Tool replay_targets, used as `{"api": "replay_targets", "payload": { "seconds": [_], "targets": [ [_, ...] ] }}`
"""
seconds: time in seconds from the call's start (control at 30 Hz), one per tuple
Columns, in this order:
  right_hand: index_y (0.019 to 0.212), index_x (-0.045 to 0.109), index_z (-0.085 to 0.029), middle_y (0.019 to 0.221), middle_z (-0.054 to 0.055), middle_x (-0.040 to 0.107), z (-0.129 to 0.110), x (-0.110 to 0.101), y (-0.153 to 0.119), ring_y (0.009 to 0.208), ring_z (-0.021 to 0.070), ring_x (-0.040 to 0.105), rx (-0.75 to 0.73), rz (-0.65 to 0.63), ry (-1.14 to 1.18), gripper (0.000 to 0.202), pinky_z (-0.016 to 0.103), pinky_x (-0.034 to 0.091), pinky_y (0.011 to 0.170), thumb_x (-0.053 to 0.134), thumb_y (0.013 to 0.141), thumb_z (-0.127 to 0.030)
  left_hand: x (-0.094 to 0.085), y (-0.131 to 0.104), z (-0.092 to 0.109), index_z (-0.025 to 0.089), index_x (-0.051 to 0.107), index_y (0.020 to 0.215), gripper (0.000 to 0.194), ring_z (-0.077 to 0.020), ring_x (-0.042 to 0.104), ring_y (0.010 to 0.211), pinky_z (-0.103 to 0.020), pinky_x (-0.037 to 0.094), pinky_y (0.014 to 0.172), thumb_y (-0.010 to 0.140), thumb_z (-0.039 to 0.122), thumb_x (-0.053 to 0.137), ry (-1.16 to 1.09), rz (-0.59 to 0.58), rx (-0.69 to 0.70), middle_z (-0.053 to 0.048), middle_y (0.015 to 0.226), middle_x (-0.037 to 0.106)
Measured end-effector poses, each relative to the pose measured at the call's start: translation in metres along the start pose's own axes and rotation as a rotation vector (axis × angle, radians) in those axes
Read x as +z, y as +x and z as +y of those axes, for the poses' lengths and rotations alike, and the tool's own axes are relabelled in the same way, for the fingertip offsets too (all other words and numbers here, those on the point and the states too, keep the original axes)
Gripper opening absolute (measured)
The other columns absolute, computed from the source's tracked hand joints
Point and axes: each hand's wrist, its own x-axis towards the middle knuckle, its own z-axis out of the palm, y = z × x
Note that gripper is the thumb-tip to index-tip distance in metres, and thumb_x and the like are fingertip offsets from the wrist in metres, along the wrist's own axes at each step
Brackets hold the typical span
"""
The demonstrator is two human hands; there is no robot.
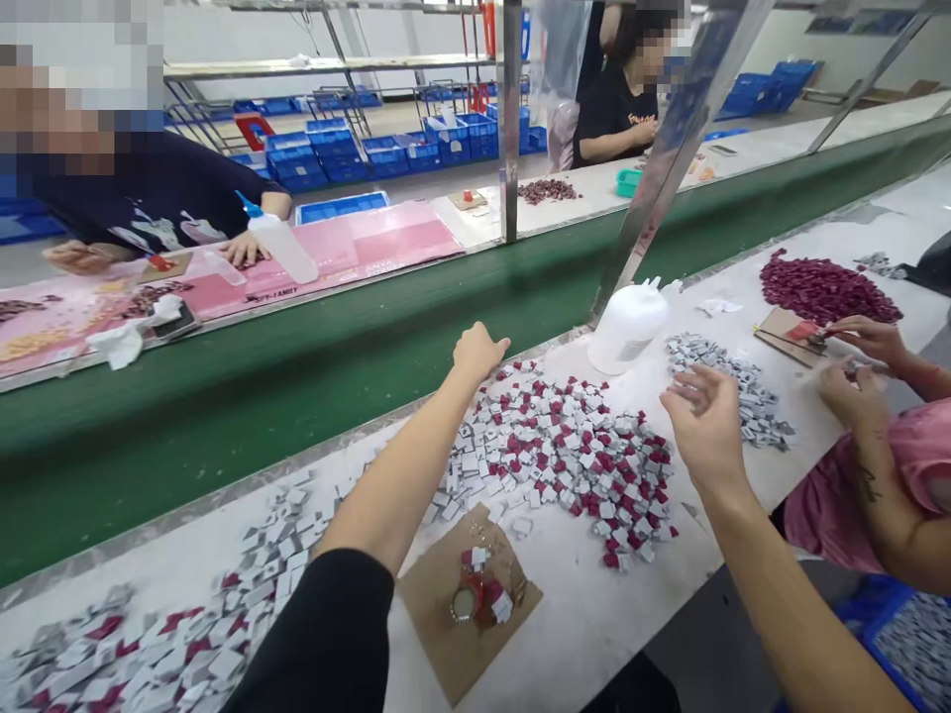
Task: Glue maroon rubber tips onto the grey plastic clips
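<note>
My left hand [476, 354] is stretched out over the far edge of the pile of small grey-and-maroon pieces [557, 436], beside the green belt. Its fingers are curled, and whatever they may hold is hidden. To the right of that pile, my right hand [702, 421] hangs above the table with loosely bent fingers, and nothing shows between them. Between my forearms lies a brown cardboard square [453, 644]. On it sit a small round container [465, 602] with a beaded rim and a few red-and-white pieces [496, 602].
A white plastic bottle [630, 327] stands behind the pile, against a metal post. More pieces [215, 634] spread at lower left. Right, a co-worker's hands [862, 366] work near a maroon heap [824, 287] and grey parts [732, 386]. The green belt [297, 396] runs between tables.
</note>
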Motion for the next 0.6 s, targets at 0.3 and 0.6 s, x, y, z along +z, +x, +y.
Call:
{"api": "replay_targets", "payload": {
  "seconds": [0.3, 0.6],
  "targets": [
    [0.125, 0.075, -0.028, 0.109, 0.007, 0.081, -0.065, 0.016, -0.100, 0.091, 0.0238, 0.082, 0.097, -0.483, 0.369, 0.031, 0.041, 0.070, 0.086, 0.080, 0.103, -0.049, -0.023, -0.093, -0.033, 0.019, 0.066, 0.112, 0.028, -0.0204, 0.080, 0.091, -0.033, 0.065, 0.083, 0.090, 0.016, 0.083, -0.514, -0.197, 0.266, -0.010, 0.110, 0.081],
    [0.113, 0.082, -0.030, 0.100, 0.003, 0.079, -0.073, 0.044, -0.163, 0.092, 0.0196, 0.079, 0.055, -0.842, 0.382, 0.011, 0.030, 0.067, 0.083, 0.082, 0.103, -0.035, -0.033, -0.270, -0.110, 0.021, 0.070, 0.106, 0.023, -0.0182, 0.081, 0.094, -0.034, 0.068, 0.089, 0.090, 0.023, 0.087, -0.957, -0.313, 0.210, -0.004, 0.106, 0.078]
  ]
}}
